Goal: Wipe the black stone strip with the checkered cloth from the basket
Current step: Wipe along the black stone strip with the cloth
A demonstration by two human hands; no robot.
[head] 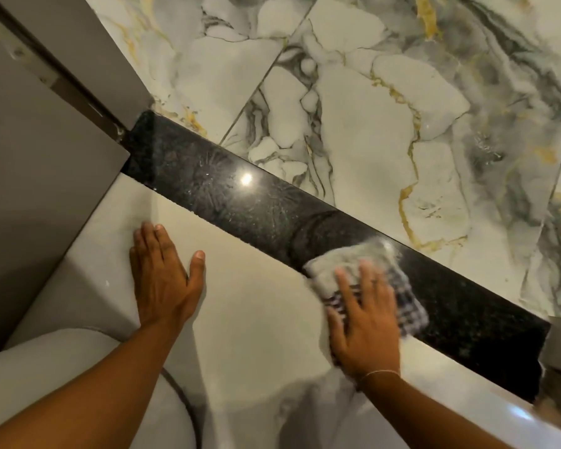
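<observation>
Nearest the camera, two bare forearms reach out over a plain pale floor [256, 306], one from each lower corner of the view. On the left side, the left hand [166, 280] lies flat on that pale floor, palm down, fingers together and thumb spread, holding nothing and well apart from the cloth. On the right side, the right hand [363, 322] is spread flat with its fingers apart, pressing down on the one checkered cloth [366, 280]; a thin bracelet [378, 373] circles its wrist. That cloth is bunched into a rough pad, dark-and-white checks showing near the hand and a paler, blurred part toward its far edge, and it sits across the near edge of the single black stone strip [240, 196], partly on the strip and partly on the pale floor. Its long axis runs diagonally from the upper left, where it meets a grey door frame [46, 176], down to the lower right, where it ends against another grey upright. Speckled and glossy, the strip's surface carries one bright reflected spot of light and faint whitish smears toward its upper-left half. Beyond the strip, white marble-look tiles [386, 108] with grey and gold veins fill the far side. No container shows in this view.
</observation>
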